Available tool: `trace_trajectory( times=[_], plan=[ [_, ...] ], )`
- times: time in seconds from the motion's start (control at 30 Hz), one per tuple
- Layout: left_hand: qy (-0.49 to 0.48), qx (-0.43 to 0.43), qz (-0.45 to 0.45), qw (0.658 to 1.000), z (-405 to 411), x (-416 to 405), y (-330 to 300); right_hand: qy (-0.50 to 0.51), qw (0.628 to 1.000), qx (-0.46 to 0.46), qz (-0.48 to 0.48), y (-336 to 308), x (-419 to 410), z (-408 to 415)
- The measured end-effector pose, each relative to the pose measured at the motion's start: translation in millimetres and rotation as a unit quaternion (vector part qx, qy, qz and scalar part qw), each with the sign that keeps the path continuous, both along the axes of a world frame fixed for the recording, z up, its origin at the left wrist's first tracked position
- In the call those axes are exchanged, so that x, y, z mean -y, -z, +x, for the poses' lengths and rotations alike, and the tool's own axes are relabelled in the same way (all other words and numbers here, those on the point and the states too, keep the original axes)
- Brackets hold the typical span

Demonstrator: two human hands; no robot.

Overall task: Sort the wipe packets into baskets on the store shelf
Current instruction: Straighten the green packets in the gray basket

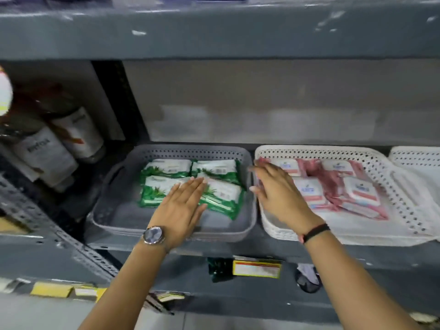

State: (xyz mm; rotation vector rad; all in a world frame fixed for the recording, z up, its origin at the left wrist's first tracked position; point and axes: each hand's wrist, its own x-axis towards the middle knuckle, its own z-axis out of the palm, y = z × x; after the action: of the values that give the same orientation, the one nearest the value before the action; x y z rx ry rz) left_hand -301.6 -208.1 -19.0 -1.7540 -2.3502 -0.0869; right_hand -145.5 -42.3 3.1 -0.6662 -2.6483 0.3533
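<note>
Four green wipe packets (190,184) lie flat in the grey basket (114,210) on the shelf (262,246), pushed toward its back and right side, and about four pink packets (338,184) lie in the white basket (404,206) just beside it on the right. Each colour sits in its own basket, with no green among the pink and none the other way round, so the sorting looks close to finished, if not done. No loose packet shows on the shelf in front of the baskets, though a few small boxes and dark things on the lower shelf are too blurred to name. Both hands are open and hold nothing: the left hand (183,206) is spread flat, palm down, over the front green packets, and whether it touches them I cannot tell; the right hand (276,189) is open with its fingers loose over the left rim of the white basket, close to the nearest pink packet. A second white basket (416,154) at the far right is mostly out of view. What may remain is only tidying the packets into neat rows.
</note>
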Motion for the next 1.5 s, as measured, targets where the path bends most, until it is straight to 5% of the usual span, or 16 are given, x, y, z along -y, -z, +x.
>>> trace_trajectory(
  times=[0.27,0.73,1.5],
  plan=[
    [-0.025,0.087,-0.18,0.98,-87.6,11.6,3.7,0.023,0.979,0.19,-0.075,19.4,43.8,-76.9],
    [-0.04,0.176,-0.184,0.966,-116.1,14.1,21.2,0.01,0.976,0.213,-0.034,42.2,47.1,-83.8],
    [-0.04,0.134,-0.246,0.959,-115.1,17.1,20.7,0.024,0.944,0.318,-0.089,36.7,67.7,-96.4]
  ],
)
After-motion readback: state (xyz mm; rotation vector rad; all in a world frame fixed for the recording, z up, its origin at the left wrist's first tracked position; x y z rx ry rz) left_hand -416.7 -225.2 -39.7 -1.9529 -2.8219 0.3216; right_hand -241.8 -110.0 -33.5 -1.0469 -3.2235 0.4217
